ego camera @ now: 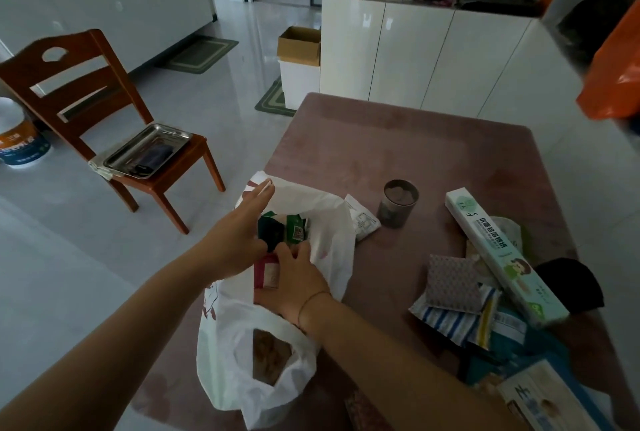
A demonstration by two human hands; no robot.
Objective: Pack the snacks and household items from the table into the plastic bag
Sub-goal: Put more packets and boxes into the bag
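A white plastic bag [329,243] lies at the left edge of the pink counter [398,139], with the things not yet packed heaped well apart from it on the right. There a long pale box [502,254] lies across a grey checked pad [453,283], a blue-striped packet [446,323] and a black cloth-like thing [571,285]. Between that heap and the bag a dark round jar [398,205] stands upright, and a small white packet [362,222] lies just beside the bag's right side, touching it. Off the counter to the left stands a wooden chair [86,84] carrying a steel tray [145,150], with a paint bucket [20,139] behind it. A cardboard box [299,44] and white cabinets [415,56] are further back.

The bag's long axis runs from near to far. One handle loop [242,326] gapes at the near end and its mouth opens upward in the middle. The long box points from far left to near right.

The left hand [242,233] is spread flat with straight fingers against the bag's left rim, gripping nothing. The right hand [294,278] reaches into the mouth with its fingers bent over a pink packet [268,269]. Whether it truly grips the packet cannot be told. Green packets [294,228] show inside the bag just past it
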